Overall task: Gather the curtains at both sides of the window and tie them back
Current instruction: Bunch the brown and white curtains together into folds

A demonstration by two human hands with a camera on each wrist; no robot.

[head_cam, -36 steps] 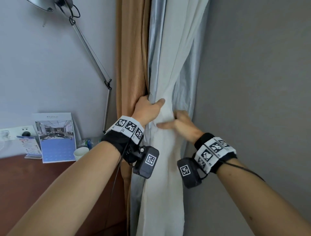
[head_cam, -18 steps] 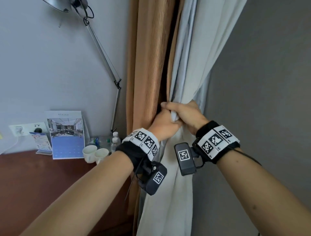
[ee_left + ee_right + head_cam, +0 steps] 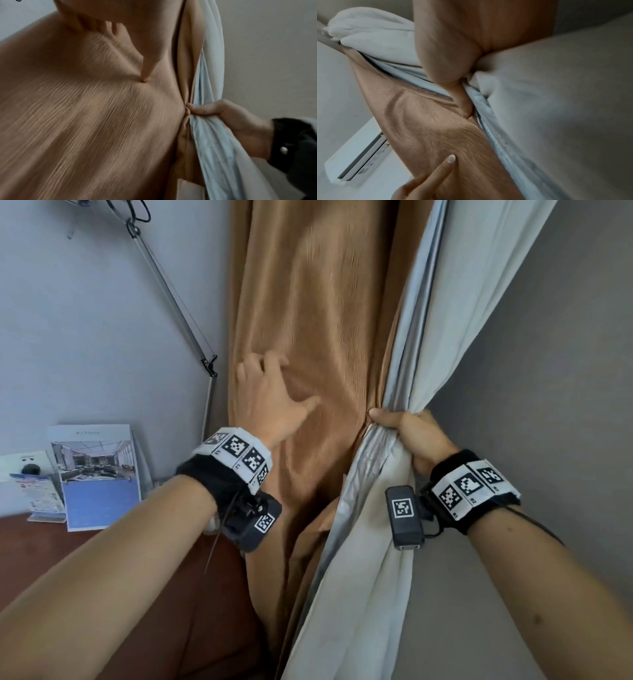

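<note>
A tan ribbed curtain [image 3: 325,330] hangs in the middle, with a pale white-grey curtain [image 3: 455,302] to its right. My left hand [image 3: 270,395] lies flat on the tan curtain with fingers spread and thumb out, pressing the cloth; the left wrist view shows one fingertip [image 3: 145,79] denting the tan curtain [image 3: 85,115]. My right hand [image 3: 407,433] grips the pale curtain bunched together with the tan curtain's right edge, thumb on top. The same grip shows as my right hand [image 3: 231,121] in the left wrist view and up close around the pale curtain [image 3: 476,83] in the right wrist view.
A brown desk [image 3: 51,559] stands at the lower left with a desk calendar [image 3: 99,474] and leaflets against the wall. A metal lamp arm [image 3: 171,296] slants down beside the tan curtain. A grey wall [image 3: 548,405] fills the right. A white air conditioner [image 3: 359,155] is overhead.
My left hand has let go of the gathered bundle and moved left onto the tan curtain, which now spreads wider. My right hand keeps its grip on the bunched cloth.
</note>
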